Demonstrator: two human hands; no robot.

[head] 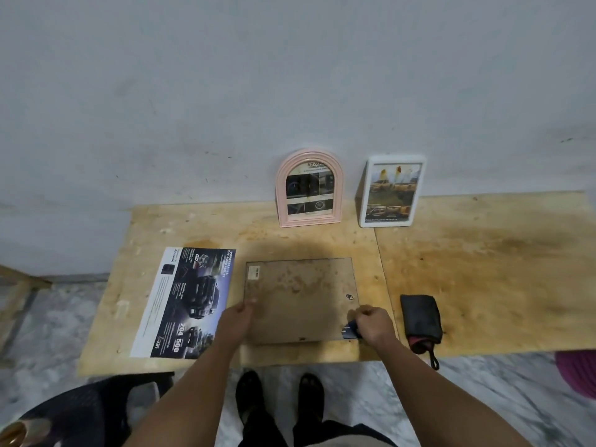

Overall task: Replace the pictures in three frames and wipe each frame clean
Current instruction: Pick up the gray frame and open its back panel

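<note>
A frame point(300, 298) lies face down on the wooden table point(483, 269), its stained brown backing board up. My left hand point(238, 317) holds its left edge, thumb on the board. At the frame's bottom right corner my right hand point(371, 324) pinches a dark blue picture corner point(350, 330) sticking out there. A printed car sheet point(187, 304) lies flat to the left of the frame. A pink arched frame point(309, 188) and a white rectangular frame point(392, 191) lean upright against the wall, each with a picture inside.
A folded black cloth or pouch point(421, 321) with a strap lies right of the frame near the table's front edge. A dark chair point(90, 411) stands at lower left, a pink object point(577, 369) at far right. My feet point(280, 398) are below the table edge.
</note>
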